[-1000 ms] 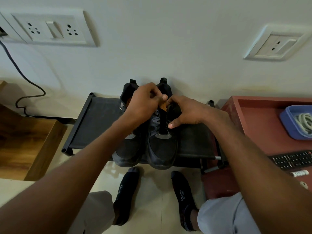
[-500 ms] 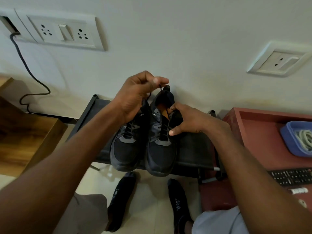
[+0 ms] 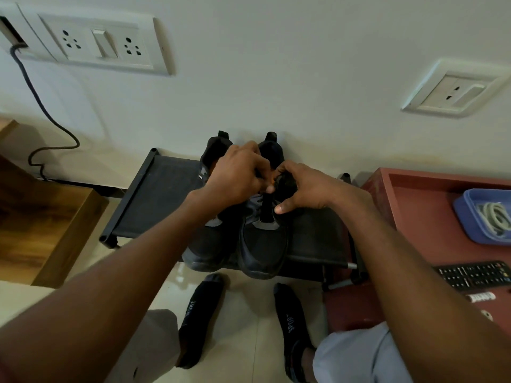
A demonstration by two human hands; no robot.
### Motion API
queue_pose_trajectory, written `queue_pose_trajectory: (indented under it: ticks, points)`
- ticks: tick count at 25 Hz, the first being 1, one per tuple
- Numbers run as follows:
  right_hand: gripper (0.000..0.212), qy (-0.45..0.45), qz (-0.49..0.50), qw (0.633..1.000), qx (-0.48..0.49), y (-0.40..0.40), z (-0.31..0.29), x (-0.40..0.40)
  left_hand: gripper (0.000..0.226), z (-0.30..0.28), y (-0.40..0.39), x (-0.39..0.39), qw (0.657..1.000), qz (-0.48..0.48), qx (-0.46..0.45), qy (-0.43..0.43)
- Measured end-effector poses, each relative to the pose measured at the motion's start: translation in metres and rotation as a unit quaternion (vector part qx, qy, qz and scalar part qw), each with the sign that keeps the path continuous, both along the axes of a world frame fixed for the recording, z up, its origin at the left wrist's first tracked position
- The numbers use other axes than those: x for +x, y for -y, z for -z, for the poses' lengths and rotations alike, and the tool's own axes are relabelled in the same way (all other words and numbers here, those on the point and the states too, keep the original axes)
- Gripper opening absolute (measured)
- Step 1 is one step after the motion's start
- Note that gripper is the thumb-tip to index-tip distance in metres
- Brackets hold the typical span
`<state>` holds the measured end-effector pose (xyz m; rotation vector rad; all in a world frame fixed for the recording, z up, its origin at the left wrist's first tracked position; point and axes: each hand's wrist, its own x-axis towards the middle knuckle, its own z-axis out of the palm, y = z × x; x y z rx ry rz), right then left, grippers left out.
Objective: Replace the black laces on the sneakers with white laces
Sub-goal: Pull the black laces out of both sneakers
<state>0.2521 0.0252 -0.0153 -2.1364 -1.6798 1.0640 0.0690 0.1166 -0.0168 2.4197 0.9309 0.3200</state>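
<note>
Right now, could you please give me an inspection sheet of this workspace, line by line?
Surface: black fabric shoe rack against the wall, on a glossy tiled floor.
Job's things: two black sneakers on the rack; the right sneaker is being worked at its top eyelets, the left sneaker lies partly under the forearm. White laces coiled in a blue tray.
Clutter: remote control on the red table.
Grippers: left hand pinches the black lace; right hand grips the sneaker's collar.
Cables: dark cord hanging from the wall socket.
Surroundings: switch plates, wooden furniture, feet in black socks.
</note>
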Motion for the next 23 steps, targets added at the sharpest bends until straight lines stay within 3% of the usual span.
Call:
queue_pose_trajectory:
  ticks: [2, 3, 5, 6, 7, 8, 10, 11, 12, 14, 17, 19, 21, 22, 23]
  points:
    - [0.084, 0.007, 0.000, 1.000, -0.004, 0.001, -0.001, 0.001, 0.013, -0.012, -0.001, 0.000, 0.985, -0.036, -0.131, 0.108]
    - [0.087, 0.011, -0.001, 1.000, -0.004, 0.001, -0.002, 0.002, 0.011, -0.023, -0.001, -0.003, 0.955, -0.040, -0.216, 0.197]
    - [0.086, 0.007, 0.000, 1.000, 0.004, 0.001, 0.000, 0.003, 0.014, -0.042, -0.003, -0.009, 0.852, -0.033, -0.373, 0.366]
    - [0.082, -0.001, 0.002, 1.000, 0.009, 0.000, 0.001, 0.004, 0.017, -0.048, -0.004, -0.012, 0.807, -0.033, -0.424, 0.409]
    - [0.079, -0.008, 0.002, 1.000, 0.011, 0.000, 0.002, 0.005, 0.018, -0.050, -0.003, -0.014, 0.796, -0.039, -0.440, 0.414]
    - [0.078, -0.011, 0.001, 1.000, 0.011, -0.001, 0.002, 0.005, 0.017, -0.046, -0.004, -0.014, 0.830, -0.053, -0.408, 0.375]
    - [0.074, -0.005, 0.006, 1.000, 0.010, -0.002, 0.002, 0.005, 0.012, -0.025, -0.007, -0.011, 0.957, -0.047, -0.216, 0.187]
    - [0.070, 0.000, 0.011, 1.000, 0.014, -0.002, 0.002, 0.005, 0.013, -0.015, -0.006, -0.008, 0.990, -0.015, -0.113, 0.080]
    - [0.067, 0.006, 0.015, 1.000, 0.019, -0.003, 0.002, 0.005, 0.016, -0.006, -0.005, -0.006, 0.999, 0.022, -0.031, 0.000]
    - [0.063, 0.016, 0.021, 0.999, 0.028, -0.003, 0.003, 0.006, 0.014, -0.001, -0.002, -0.002, 0.997, 0.052, 0.037, -0.033]
    - [0.060, 0.028, 0.026, 0.998, 0.040, -0.002, 0.003, 0.005, 0.009, -0.005, -0.001, -0.001, 0.999, 0.003, 0.028, 0.022]
    - [0.056, 0.033, 0.031, 0.998, 0.045, -0.002, 0.003, 0.007, 0.007, -0.009, -0.005, -0.004, 0.989, -0.102, -0.053, 0.090]
    - [0.054, 0.026, 0.035, 0.998, 0.038, -0.001, 0.003, 0.008, 0.010, -0.022, -0.014, -0.014, 0.937, -0.211, -0.183, 0.211]
    - [0.053, 0.013, 0.038, 0.999, 0.032, -0.001, 0.003, 0.008, 0.016, -0.028, -0.018, -0.021, 0.915, -0.235, -0.217, 0.247]
    - [0.053, 0.001, 0.038, 0.999, 0.025, -0.001, 0.002, 0.008, 0.023, -0.033, -0.019, -0.028, 0.915, -0.235, -0.222, 0.243]
